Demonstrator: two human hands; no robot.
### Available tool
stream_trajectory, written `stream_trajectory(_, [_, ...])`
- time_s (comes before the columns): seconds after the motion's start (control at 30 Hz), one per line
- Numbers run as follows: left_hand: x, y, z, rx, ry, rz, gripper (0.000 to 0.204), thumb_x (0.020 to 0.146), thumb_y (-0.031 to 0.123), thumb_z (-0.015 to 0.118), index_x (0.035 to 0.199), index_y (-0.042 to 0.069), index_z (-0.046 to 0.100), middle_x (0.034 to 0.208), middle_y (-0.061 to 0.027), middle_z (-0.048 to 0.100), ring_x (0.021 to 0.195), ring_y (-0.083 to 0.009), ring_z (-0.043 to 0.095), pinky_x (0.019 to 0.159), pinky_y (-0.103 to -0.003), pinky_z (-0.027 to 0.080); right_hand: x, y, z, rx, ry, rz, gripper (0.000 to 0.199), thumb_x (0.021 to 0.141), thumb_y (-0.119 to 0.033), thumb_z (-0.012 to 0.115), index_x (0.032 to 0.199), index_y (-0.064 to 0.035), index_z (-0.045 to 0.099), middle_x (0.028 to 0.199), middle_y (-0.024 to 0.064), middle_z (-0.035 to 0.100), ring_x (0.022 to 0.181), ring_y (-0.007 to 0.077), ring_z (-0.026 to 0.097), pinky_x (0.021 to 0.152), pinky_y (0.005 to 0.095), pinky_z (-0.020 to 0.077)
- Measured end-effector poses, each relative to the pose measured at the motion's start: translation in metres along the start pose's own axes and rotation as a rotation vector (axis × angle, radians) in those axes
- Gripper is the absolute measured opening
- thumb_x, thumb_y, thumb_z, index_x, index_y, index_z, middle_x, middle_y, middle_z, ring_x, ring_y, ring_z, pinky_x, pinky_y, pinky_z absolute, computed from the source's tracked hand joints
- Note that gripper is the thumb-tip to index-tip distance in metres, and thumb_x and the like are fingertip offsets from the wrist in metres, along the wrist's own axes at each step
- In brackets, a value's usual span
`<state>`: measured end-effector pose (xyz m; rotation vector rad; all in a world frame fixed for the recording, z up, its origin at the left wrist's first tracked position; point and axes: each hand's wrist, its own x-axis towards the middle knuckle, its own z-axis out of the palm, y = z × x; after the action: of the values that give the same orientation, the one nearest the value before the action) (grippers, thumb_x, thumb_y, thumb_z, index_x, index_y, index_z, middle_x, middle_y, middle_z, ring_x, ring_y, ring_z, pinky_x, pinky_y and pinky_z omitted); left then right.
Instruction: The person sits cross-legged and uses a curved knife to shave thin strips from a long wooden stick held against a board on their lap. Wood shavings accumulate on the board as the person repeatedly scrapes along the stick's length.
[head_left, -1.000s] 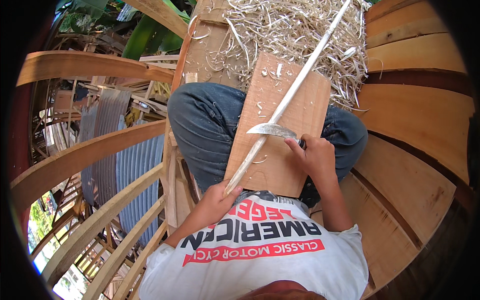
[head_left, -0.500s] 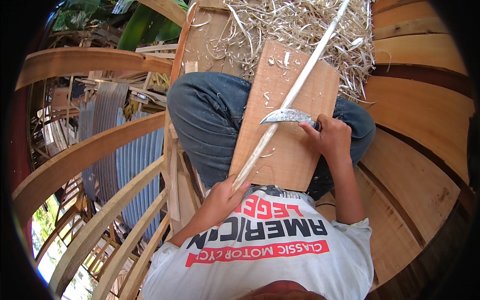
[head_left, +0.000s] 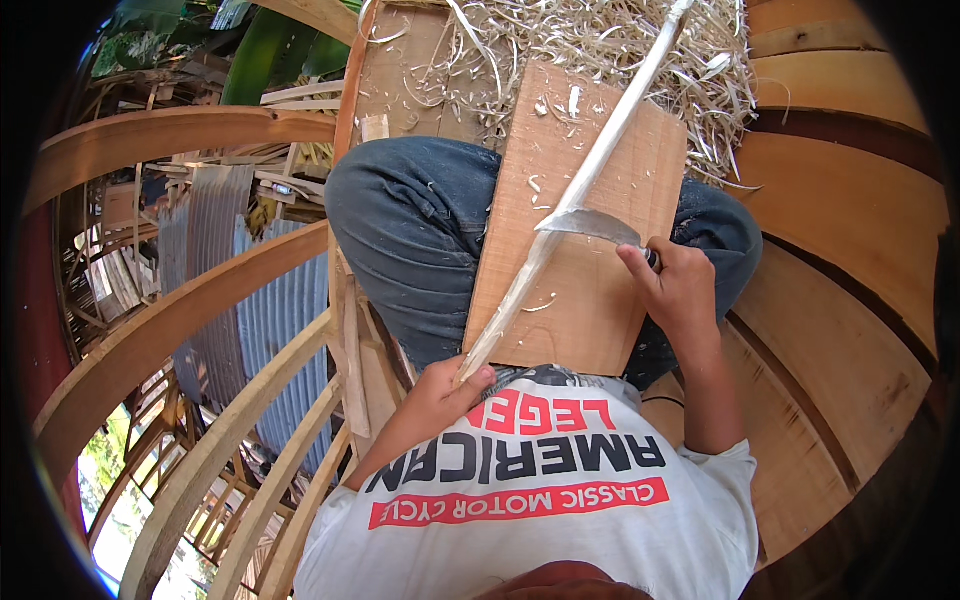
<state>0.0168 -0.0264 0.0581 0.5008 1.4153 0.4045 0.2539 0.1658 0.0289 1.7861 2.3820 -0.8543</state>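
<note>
A flat wooden board (head_left: 585, 290) rests across my lap on blue jeans. A long pale strip of wood (head_left: 600, 160) lies slanted over it, running from near my belly up to the top right. My left hand (head_left: 450, 385) grips the strip's lower end. My right hand (head_left: 675, 285) holds a curved knife (head_left: 590, 225) by its handle, the blade laid across the strip about halfway up the board. A few small shavings lie on the board.
A heap of pale curled shavings (head_left: 560, 40) covers the wooden floor beyond my knees. Wide floor planks (head_left: 850, 280) run along the right. On the left, curved wooden rails (head_left: 170, 330) overlook corrugated roofing (head_left: 210, 250) and green leaves below.
My right hand has drawn the knife up along the strip, away from my body. The left hand keeps its hold on the strip's lower end.
</note>
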Motion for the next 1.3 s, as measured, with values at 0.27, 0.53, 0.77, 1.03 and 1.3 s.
stream_trajectory(0.27, [-0.004, -0.002, -0.027, -0.073, -0.168, -0.178, 0.051, 0.102, 0.038, 0.033, 0.089, -0.001, 0.063, 0.062, 0.0003, 0.057, 0.055, -0.0056, 0.052, 0.054, -0.019, 0.042, -0.007, -0.015, 0.013, 0.045, 0.007, -0.047, 0.061, 0.081, -0.06, 0.061, 0.061, -0.002, 0.062, 0.049, 0.0126, 0.056, 0.046, 0.0277, 0.059, 0.046, 0.0352, 0.0467])
stream_trajectory(0.53, [0.001, -0.023, -0.022, -0.171, -0.128, -0.126, 0.049, 0.102, 0.04, 0.036, 0.081, 0.001, 0.058, 0.055, 0.0002, 0.048, 0.044, -0.0069, 0.042, 0.043, -0.022, 0.036, 0.015, -0.013, 0.011, -0.114, -0.041, -0.018, 0.063, 0.08, -0.061, 0.061, 0.063, -0.001, 0.064, 0.052, 0.0156, 0.058, 0.049, 0.0295, 0.061, 0.048, 0.036, 0.047])
stream_trajectory(0.77, [0.001, -0.018, -0.019, -0.204, -0.13, -0.175, 0.047, 0.101, 0.041, 0.038, 0.077, 0.004, 0.054, 0.058, 0.0034, 0.047, 0.049, -0.0046, 0.04, 0.047, -0.02, 0.033, 0.034, -0.004, 0.006, -0.234, -0.024, -0.088, 0.065, 0.078, -0.066, 0.059, 0.066, -0.0021, 0.067, 0.053, 0.0148, 0.059, 0.05, 0.0278, 0.062, 0.048, 0.0348, 0.0476])
stream_trajectory(1.03, [-0.001, -0.009, -0.013, -0.195, -0.085, -0.22, 0.046, 0.101, 0.042, 0.04, 0.075, 0.005, 0.052, 0.056, 0.0046, 0.042, 0.046, -0.0052, 0.035, 0.043, -0.021, 0.03, 0.07, 0.022, 0.004, -0.258, 0.158, 0.07, 0.075, 0.08, -0.072, 0.05, 0.064, 0.0002, 0.065, 0.066, 0.0216, 0.063, 0.065, 0.0354, 0.066, 0.058, 0.0428, 0.0512])
stream_trajectory(1.3, [-0.007, -0.025, -0.023, -0.186, -0.179, -0.176, 0.044, 0.1, 0.042, 0.041, 0.078, 0.006, 0.053, 0.059, 0.006, 0.043, 0.05, -0.0044, 0.035, 0.048, -0.02, 0.031, 0.107, 0.103, -0.038, -0.003, 0.214, 0.368, 0.075, 0.083, -0.068, 0.05, 0.073, 0.0045, 0.067, 0.068, 0.0245, 0.062, 0.067, 0.0385, 0.062, 0.063, 0.0441, 0.0475])
